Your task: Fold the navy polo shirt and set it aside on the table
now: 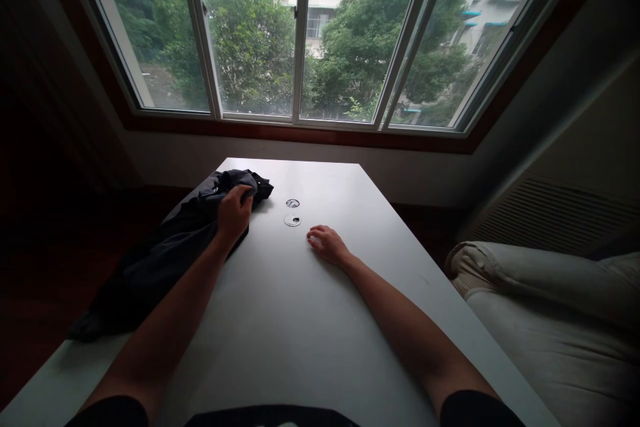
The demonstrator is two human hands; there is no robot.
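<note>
A dark, crumpled garment (165, 253) lies along the left side of a white table (300, 320) and hangs over its left edge. My left hand (233, 211) grips the garment's far end, fingers closed on the cloth. Palm down on the bare tabletop rests my right hand (326, 243), fingers slightly curled, holding nothing. It sits just right of two small round cable holes (293, 212) in the table.
A wide window (310, 33) with trees and buildings outside spans the wall beyond the table. A light-coloured cushioned seat (550, 307) stands to the right of the table. The floor on the left is dark.
</note>
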